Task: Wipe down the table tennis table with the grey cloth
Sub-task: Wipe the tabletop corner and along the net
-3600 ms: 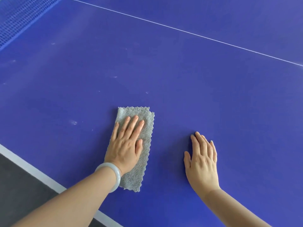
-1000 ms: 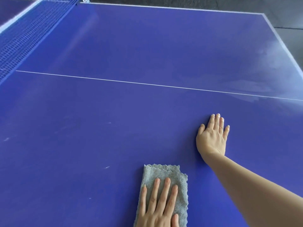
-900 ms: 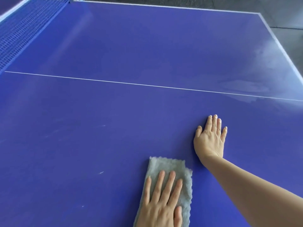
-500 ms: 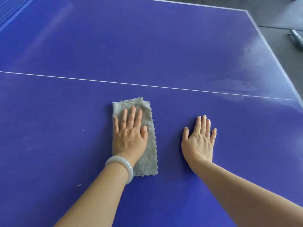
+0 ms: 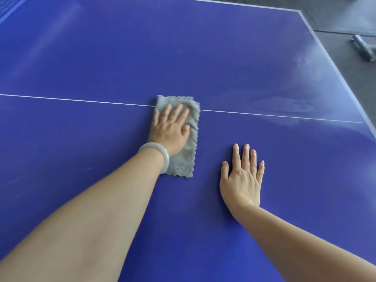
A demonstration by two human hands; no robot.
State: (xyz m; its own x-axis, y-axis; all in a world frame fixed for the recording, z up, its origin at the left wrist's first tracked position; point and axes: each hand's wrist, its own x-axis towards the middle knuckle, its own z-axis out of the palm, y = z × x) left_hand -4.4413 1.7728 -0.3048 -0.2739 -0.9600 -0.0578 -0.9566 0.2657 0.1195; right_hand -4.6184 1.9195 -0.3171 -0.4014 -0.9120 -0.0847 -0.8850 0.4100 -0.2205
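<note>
The blue table tennis table (image 5: 101, 53) fills the view. A folded grey cloth (image 5: 183, 163) lies on it, its far end across the thin white centre line (image 5: 61, 99). My left hand (image 5: 171, 127), with a pale bangle at the wrist, presses flat on the cloth with straight fingers. My right hand (image 5: 243, 176) rests flat on the bare table, palm down and fingers spread, a little right of the cloth and nearer to me.
The table's white-edged right side (image 5: 333, 64) runs diagonally at the right, with grey floor beyond and a metal cylinder (image 5: 363, 49) lying there. A pale smeared patch (image 5: 284, 104) shows near the right edge. A bit of net (image 5: 6, 5) is at the top left.
My left hand has pushed the cloth away from me, from near my body up onto the centre line. My right hand has stayed flat on the table.
</note>
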